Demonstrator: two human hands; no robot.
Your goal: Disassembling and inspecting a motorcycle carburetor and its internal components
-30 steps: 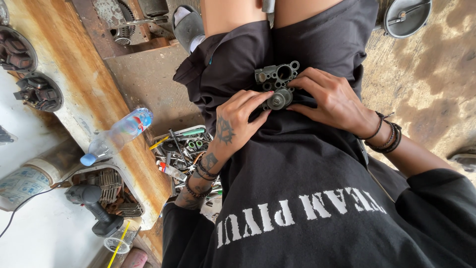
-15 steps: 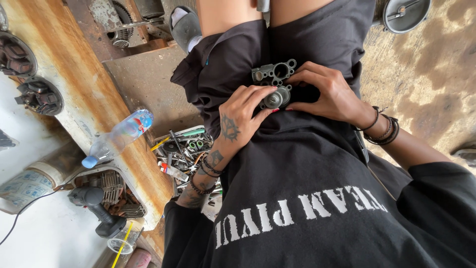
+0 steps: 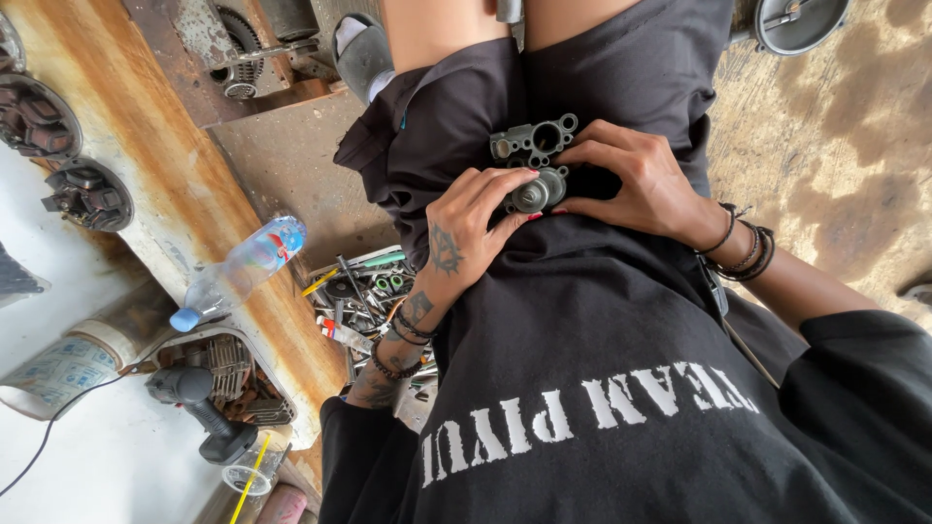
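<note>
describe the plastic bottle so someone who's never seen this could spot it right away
Start at the long rusty orange beam that runs slantwise down the left side. The plastic bottle lies on its side against the beam's lower stretch, just left of the tray of tools. It is the only clear thing there, with a blue cap and a coloured label.

Clear plastic water bottle (image 3: 238, 272) with blue cap lies tilted on a rusty orange beam (image 3: 146, 165); beside it a tray of mixed hand tools (image 3: 359, 291), screwdrivers and tubes jumbled together. Two dark round engine parts (image 3: 87, 194) sit at the beam's left edge, a power drill (image 3: 199, 412) with cord below near an open engine casing (image 3: 233, 374), and a yellow straw in a clear cup (image 3: 243, 475). Rusty gear assembly (image 3: 243, 58) top left, round metal cover (image 3: 796, 21) top right on stained concrete floor (image 3: 835, 136).
</note>
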